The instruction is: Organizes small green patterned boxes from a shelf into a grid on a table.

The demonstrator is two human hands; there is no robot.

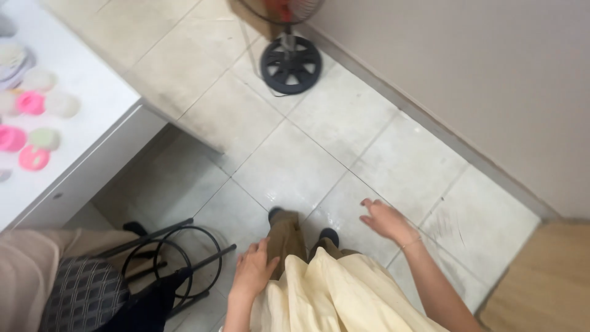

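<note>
— Head view, looking straight down: what are your hands doing?

— Your left hand [255, 270] rests with its fingers loosely spread on the front of your cream shirt [326, 295], just beside your brown trouser leg [286, 233]. Its grip is open and has hold of nothing. Your right hand [384, 218] hangs out to the side over the tiled floor [295, 160], fingers splayed, grip open and empty as well.

— And what lies about you?

— Your dark shoes [329, 235] stand on the pale tiles. To your left a black wire-frame stool [178, 258] sits near your left hand, with a person in beige and a checked grey cloth [83, 295] beside it. Further left, the white tabletop [92, 104] carries pink and pale round lids [31, 103]; they are blurred, so you cannot tell their exact kind. Ahead, well apart from both hands, the round black base of a standing fan [291, 63] sits close to the beige wall [479, 80].
</note>
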